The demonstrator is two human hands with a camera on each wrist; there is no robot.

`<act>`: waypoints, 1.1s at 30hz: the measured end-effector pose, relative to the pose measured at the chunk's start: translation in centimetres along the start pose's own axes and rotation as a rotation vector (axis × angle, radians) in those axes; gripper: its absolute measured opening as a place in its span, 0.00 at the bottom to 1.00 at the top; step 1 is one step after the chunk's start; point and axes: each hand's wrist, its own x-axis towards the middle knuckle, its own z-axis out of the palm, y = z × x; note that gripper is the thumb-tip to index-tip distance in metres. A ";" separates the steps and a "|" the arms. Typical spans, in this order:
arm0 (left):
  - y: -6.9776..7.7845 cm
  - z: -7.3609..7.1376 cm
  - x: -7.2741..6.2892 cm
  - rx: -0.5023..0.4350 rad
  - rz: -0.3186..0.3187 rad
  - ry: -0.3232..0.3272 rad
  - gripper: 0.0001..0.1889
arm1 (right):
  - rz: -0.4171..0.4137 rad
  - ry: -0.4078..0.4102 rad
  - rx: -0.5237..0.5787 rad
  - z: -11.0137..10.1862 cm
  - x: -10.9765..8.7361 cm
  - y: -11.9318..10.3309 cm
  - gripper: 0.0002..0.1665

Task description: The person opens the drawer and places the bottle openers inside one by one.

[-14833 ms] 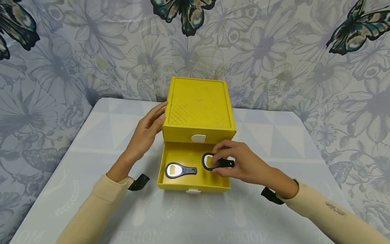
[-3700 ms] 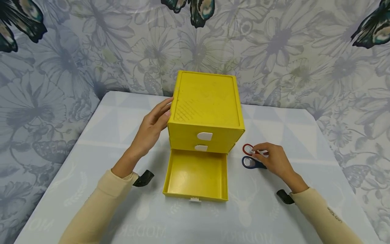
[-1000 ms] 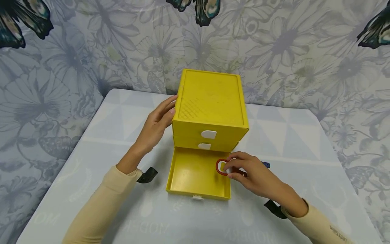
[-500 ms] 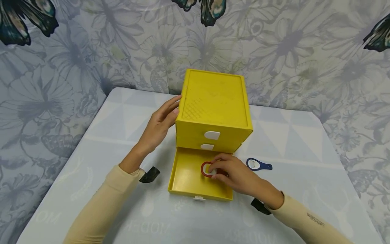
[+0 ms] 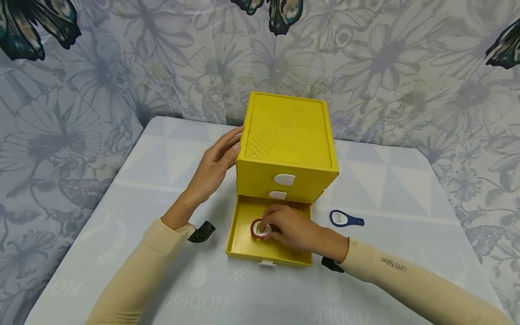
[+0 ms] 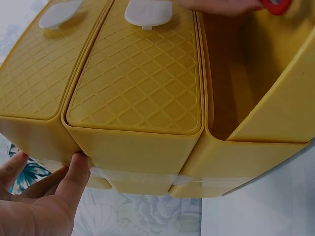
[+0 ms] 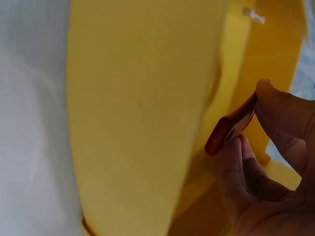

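A red bottle opener [image 5: 254, 229] with a metal centre is pinched by my right hand [image 5: 290, 228], low in the pulled-out bottom drawer [image 5: 239, 248] of a yellow drawer unit [image 5: 290, 131]. In the right wrist view, thumb and fingers grip the red opener [image 7: 231, 125] from both sides, its handle end toward the camera. My left hand [image 5: 211, 169] rests against the unit's left side, fingers straight. The left wrist view has its fingertips [image 6: 78, 160] touching the side wall. A blue bottle opener [image 5: 345, 219] lies on the table, right of the drawer.
Two upper drawers with white tabs [image 5: 284, 179] are pushed in. The drawer's front carries another white tab [image 5: 267, 263]. A pale patterned cloth [image 5: 386, 194] covers the table, and a floral wall [image 5: 183, 67] stands close behind the unit.
Earlier a middle drawer holding dark openers stood out; now it is in and the bottom one is out. My right hand took the red opener from the table and moved left into this drawer.
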 end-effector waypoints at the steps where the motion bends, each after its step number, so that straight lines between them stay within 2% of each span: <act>1: -0.1 0.0 0.0 0.000 0.001 0.000 0.25 | 0.002 -0.010 0.003 0.2 0.2 -0.1 0.07; 10: -0.2 0.2 0.1 -0.008 0.006 -0.008 0.25 | 0.023 -0.034 0.024 1.9 1.6 0.0 0.07; 18: -0.3 -0.1 0.2 0.005 0.007 -0.003 0.25 | 0.001 0.003 0.069 1.1 1.7 -0.7 0.12; 22: -0.3 0.0 0.2 0.016 0.001 0.000 0.25 | -0.024 0.042 0.092 0.1 0.4 -0.9 0.08; 25: -0.2 0.0 0.2 0.021 -0.003 0.006 0.26 | -0.004 0.056 0.123 -0.8 -1.0 -0.7 0.08; 29: -0.2 0.0 0.1 0.021 -0.009 0.010 0.26 | 0.044 0.085 0.129 -1.7 -3.3 0.0 0.11; 33: -0.2 0.1 0.2 0.017 -0.012 0.012 0.25 | 0.039 0.135 0.126 -2.3 -5.6 1.3 0.12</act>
